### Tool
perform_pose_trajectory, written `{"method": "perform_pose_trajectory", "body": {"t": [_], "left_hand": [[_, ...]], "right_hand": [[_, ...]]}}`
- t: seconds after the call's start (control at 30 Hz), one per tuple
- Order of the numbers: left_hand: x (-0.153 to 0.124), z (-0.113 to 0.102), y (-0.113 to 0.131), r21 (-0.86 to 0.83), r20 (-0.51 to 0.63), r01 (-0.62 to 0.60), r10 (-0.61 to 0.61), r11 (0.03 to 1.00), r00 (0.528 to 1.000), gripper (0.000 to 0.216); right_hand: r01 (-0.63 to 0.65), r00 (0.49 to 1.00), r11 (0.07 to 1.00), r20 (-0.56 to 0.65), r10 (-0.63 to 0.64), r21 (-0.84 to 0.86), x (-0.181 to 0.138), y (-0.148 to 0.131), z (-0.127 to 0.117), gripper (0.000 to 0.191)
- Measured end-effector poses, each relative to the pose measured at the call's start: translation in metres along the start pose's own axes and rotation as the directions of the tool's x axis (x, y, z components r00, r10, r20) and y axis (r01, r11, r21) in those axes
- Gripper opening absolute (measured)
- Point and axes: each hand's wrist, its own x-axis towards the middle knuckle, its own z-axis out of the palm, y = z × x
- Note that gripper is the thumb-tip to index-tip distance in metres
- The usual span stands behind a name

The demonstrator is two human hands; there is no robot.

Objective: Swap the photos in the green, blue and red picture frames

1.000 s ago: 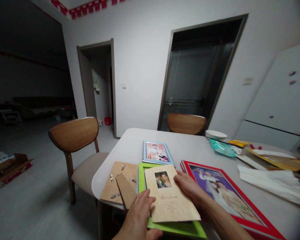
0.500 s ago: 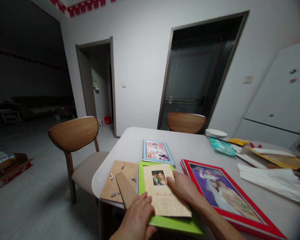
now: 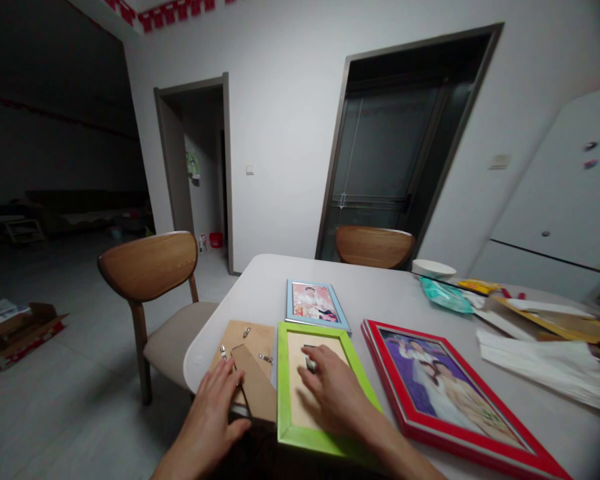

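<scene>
A green picture frame (image 3: 286, 380) lies at the table's near edge with a tan photo card (image 3: 296, 347) set inside it. My right hand (image 3: 333, 393) rests flat on that card, fingers spread, covering most of the small photo. My left hand (image 3: 213, 410) lies open on the brown frame backing board (image 3: 247, 363) just left of the green frame, fingers reaching onto its stand flap.
A small blue framed photo (image 3: 314, 303) lies behind the green frame, and a large red framed photo (image 3: 445, 387) lies to its right. White paper (image 3: 545, 363), a teal packet (image 3: 445, 297) and a bowl (image 3: 433, 269) clutter the far right. Two wooden chairs (image 3: 150, 267) stand by the white table (image 3: 375, 293).
The photo card has dropped down into the green frame's opening. My right hand slid onto the card, and my left hand moved left from the frame onto the backing board.
</scene>
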Motion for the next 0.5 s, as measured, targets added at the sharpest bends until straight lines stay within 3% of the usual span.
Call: {"method": "perform_pose_trajectory", "body": {"t": [0.07, 0.2, 0.37, 0.5], "left_hand": [[-0.001, -0.002, -0.020, 0.070, -0.027, 0.062, -0.060, 0.996, 0.998, 0.056], [-0.001, -0.001, -0.038, 0.101, -0.066, 0.048, -0.042, 0.994, 0.997, 0.047], [0.001, 0.002, -0.045, 0.101, -0.137, -0.002, 0.016, 0.995, 0.990, 0.042], [0.005, -0.009, -0.035, 0.062, -0.202, -0.063, 0.074, 0.996, 0.977, 0.041]], "right_hand": [[0.090, 0.995, 0.996, 0.035, -0.090, 0.026, 0.000, -0.026, 0.010, 0.034], [0.189, 0.977, 0.982, 0.098, -0.188, 0.003, 0.001, -0.062, 0.033, 0.042], [0.170, 0.982, 0.982, 0.071, -0.176, 0.085, 0.002, -0.071, 0.051, 0.045], [0.178, 0.984, 0.945, -0.031, -0.176, 0.276, 0.001, -0.068, 0.036, 0.045]]}}
